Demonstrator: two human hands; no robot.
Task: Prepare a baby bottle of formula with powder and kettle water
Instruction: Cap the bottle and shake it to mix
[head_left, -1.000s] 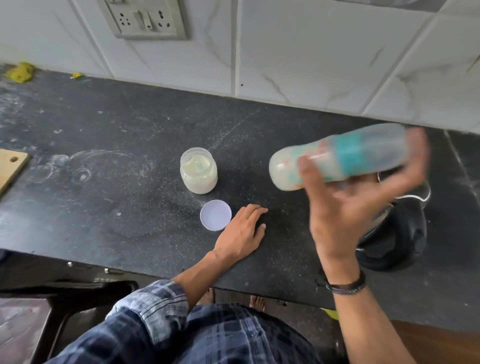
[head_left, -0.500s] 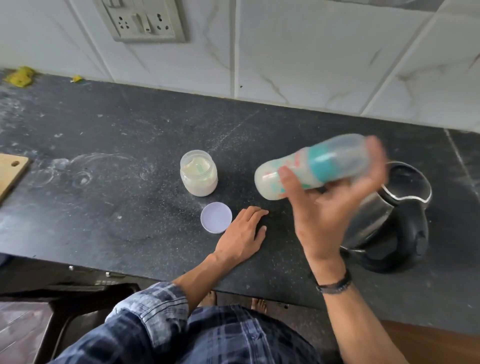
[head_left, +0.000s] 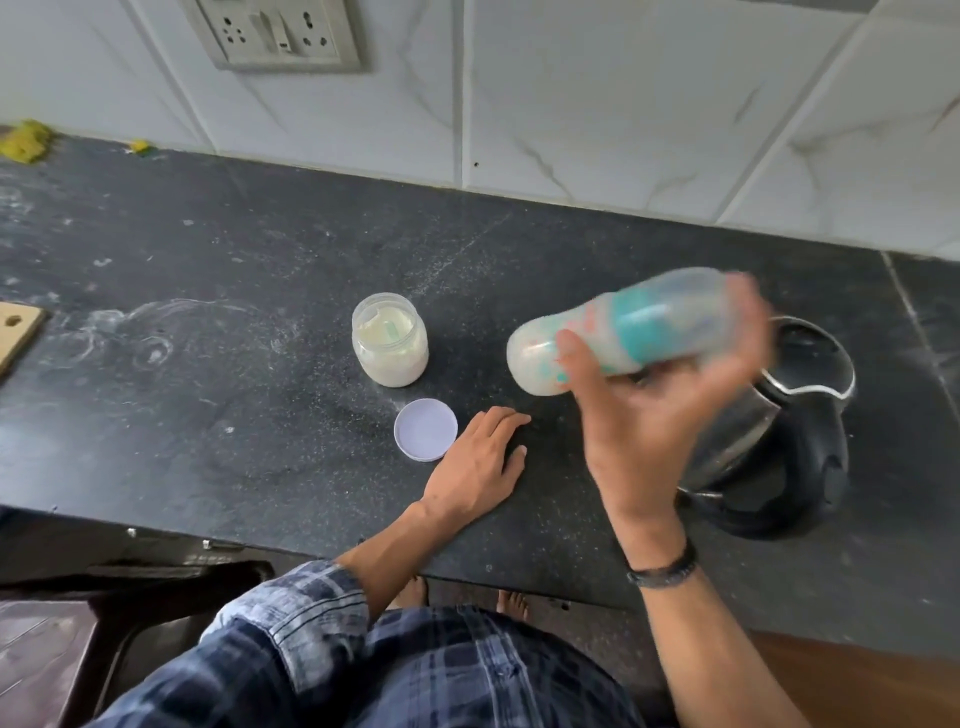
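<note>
Seen from my head camera, the baby bottle (head_left: 623, 325) is in the air at about 2 o'clock from the centre of view. It lies almost on its side, its base pointing to 9 o'clock, and it is blurred. My right hand (head_left: 660, 415) is wrapped around it from below, thumb on the near side and fingers curled over the capped end.

My left hand (head_left: 478, 457) rests flat, fingers straight, on the dark countertop (head_left: 208, 415) at 6 o'clock and holds nothing.

The open powder jar (head_left: 389, 345) stands at 9 o'clock. Its lid (head_left: 426, 429) lies at 7 o'clock, just beside my left fingertips. The kettle (head_left: 779, 415) sits at 4 o'clock.

The bottle is capped and looks milky, so I judge powder and water are in and mixing is under way. Closing the jar remains.

A second ago the bottle was further toward 3 o'clock, covering the kettle. Since then it has swung back left. The left hand, jar and lid have not moved.
</note>
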